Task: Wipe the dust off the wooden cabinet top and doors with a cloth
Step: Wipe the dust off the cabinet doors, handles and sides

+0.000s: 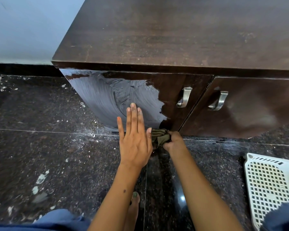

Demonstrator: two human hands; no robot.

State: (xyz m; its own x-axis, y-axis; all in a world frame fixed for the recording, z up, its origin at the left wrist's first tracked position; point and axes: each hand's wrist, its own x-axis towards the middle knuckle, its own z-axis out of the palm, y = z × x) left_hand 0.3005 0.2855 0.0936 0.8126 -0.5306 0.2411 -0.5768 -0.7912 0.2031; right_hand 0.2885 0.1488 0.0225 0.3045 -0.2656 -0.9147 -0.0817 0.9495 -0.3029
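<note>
Gripped olive cloth (160, 136) bunched in right hand (174, 140), low at 6 o'clock of left cabinet door (170, 90) to wipe its bottom edge | held left hand (134, 139) flat, fingers straight, empty, likely bracing at 9 o'clock of cloth | left cabinet top (173, 34) dusty.

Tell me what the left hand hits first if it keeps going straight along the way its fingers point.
The left hand has straight fingers aimed at the left cabinet door, so it would probably meet that door's streaked face first. The fingertips may already touch it; depth is unclear.
</note>
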